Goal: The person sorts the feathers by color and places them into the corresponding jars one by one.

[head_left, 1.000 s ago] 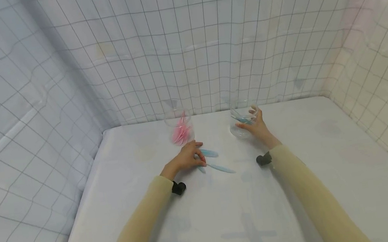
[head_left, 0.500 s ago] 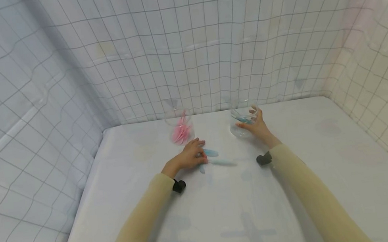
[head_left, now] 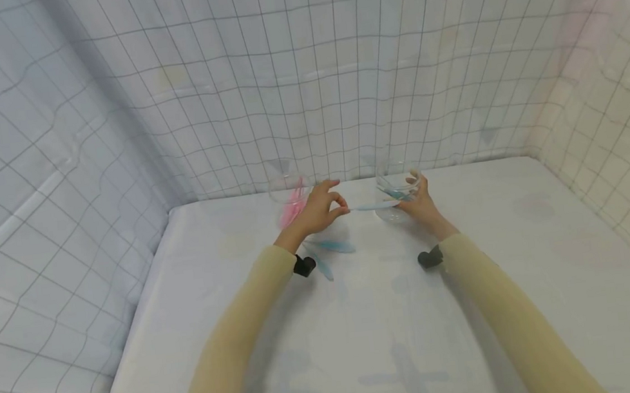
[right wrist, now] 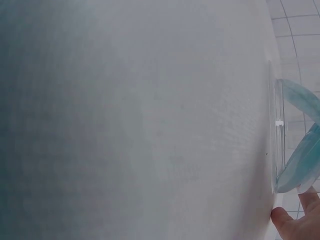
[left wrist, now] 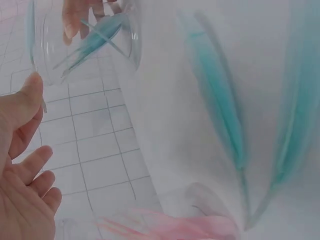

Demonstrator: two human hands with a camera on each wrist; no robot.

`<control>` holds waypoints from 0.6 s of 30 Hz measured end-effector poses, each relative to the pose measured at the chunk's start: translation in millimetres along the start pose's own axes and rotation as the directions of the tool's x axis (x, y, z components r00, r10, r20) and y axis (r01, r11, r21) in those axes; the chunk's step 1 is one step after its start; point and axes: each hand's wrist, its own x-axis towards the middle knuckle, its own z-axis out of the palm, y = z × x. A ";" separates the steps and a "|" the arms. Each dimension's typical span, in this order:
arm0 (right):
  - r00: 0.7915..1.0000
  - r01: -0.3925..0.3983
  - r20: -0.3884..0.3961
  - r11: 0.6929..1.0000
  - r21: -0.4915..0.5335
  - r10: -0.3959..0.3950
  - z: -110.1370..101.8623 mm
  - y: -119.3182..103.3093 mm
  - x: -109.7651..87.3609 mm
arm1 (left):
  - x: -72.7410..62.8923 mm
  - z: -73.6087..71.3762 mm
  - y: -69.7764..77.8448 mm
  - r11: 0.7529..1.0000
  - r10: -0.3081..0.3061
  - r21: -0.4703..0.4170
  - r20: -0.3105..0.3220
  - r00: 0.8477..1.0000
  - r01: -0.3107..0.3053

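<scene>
My left hand pinches a light-blue feather by its quill between thumb and forefinger. That feather extends sideways in front of a clear jar, which my right hand grips from the right side. Inside this jar lean several teal feathers. Two more blue feathers lie on the table below my left wrist, one pointing right and one toward the front; in the left wrist view their quills meet. Behind my left hand stands another clear jar with pink feathers.
A white cloth covers the table. White grid-patterned curtains enclose it at the back and on both sides. Each wrist wears a small black camera, the left one close to the loose feathers.
My left hand has lifted one blue feather off the table and carried it up and right to the right-hand jar. My right hand stays on that jar.
</scene>
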 end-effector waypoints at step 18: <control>0.999 -0.019 -0.032 1.000 -0.015 0.018 1.5 -2.0 -0.6 | 74.7 -28.4 32.3 0.897 -0.071 0.438 0.000 0.998 0.063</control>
